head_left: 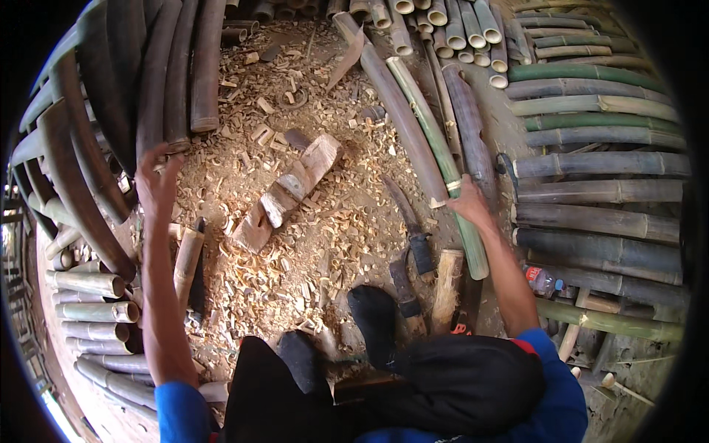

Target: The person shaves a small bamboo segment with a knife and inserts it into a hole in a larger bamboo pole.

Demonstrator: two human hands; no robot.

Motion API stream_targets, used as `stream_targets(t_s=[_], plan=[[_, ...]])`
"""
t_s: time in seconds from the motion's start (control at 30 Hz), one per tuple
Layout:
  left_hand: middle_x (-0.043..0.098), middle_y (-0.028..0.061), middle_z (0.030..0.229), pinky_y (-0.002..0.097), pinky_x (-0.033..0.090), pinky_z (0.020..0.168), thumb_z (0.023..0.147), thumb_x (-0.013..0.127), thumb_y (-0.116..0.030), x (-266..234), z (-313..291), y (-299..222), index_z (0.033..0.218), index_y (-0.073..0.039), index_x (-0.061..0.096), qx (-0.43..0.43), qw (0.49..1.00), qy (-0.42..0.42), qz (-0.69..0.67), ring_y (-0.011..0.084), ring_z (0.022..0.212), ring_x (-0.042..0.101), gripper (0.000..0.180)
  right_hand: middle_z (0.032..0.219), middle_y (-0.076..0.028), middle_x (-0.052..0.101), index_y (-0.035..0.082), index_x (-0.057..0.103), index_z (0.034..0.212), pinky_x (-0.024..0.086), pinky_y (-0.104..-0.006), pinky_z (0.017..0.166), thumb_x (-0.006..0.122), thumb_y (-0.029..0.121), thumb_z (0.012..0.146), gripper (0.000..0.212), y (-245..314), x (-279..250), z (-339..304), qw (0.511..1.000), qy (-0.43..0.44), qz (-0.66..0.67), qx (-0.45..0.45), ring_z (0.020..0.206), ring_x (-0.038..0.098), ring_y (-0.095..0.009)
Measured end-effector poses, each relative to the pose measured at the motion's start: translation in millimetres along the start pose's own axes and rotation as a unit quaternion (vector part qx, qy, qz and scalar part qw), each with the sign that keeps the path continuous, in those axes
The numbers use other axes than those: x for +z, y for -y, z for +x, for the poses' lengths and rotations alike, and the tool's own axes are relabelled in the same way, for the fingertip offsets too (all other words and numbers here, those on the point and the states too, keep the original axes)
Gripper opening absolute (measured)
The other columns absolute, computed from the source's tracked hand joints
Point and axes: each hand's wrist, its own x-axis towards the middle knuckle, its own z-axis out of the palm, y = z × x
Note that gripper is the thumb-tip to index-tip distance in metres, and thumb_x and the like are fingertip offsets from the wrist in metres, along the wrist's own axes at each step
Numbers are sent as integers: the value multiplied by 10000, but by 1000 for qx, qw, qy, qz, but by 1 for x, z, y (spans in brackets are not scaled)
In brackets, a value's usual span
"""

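My right hand (pixel 473 203) is closed round the lower part of a slim green bamboo pole (pixel 425 118), which lies lengthwise on the ground at the right. Beside that pole is a thicker brown bamboo pole (pixel 391 100), its near end close to my fingers. At the left my left hand (pixel 157 188) is raised with thumb and fingers apart, at the lower ends of several dark bamboo poles (pixel 181 88) leaning there. Whether its fingertips touch a pole end I cannot tell. Between my hands lies a notched wooden block (pixel 288 192) among wood chips.
Two curved blades with dark handles, one a knife (pixel 421 251), lie before my feet, near a short pale bamboo piece (pixel 447 292). Stacked bamboo (pixel 598 192) lines the right side, with a plastic bottle (pixel 543 280) there. More cut bamboo (pixel 92 314) lies at the left.
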Motion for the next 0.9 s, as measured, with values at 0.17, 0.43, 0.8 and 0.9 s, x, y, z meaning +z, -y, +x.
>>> stream_targets(t_s=[0.17,0.43,0.8,0.9], plan=[[528,230,1457,562,409,1148,735,913,-281,23,-113,-61,1435,-38,501,-111,965,231,49,370,1365,490,849,1316,-290,601,-29,399,1424,465,-453,1058,801,222,705,861,-11,-4,-16,989,-12,141,-49,1262,577,-411],[505,157,1430,515,386,1095,647,863,-219,43,-182,-69,1428,-79,479,33,966,206,151,345,1309,475,882,1006,-113,703,-33,601,1294,600,-341,776,747,237,732,640,-1,-52,-88,796,164,580,-43,831,691,-205],[604,159,1346,460,380,1123,692,784,18,50,-146,-63,1442,-42,497,129,925,307,184,367,1299,489,805,1102,-114,653,21,555,1309,591,-410,875,722,243,765,611,173,41,-216,459,482,744,-57,934,665,-234],[494,184,1489,473,304,1213,689,744,66,44,-183,-54,1502,-34,419,136,945,236,182,370,1401,400,881,1068,-88,596,73,532,1275,596,-373,797,796,308,769,617,194,69,-251,593,410,686,-101,880,643,-211]])
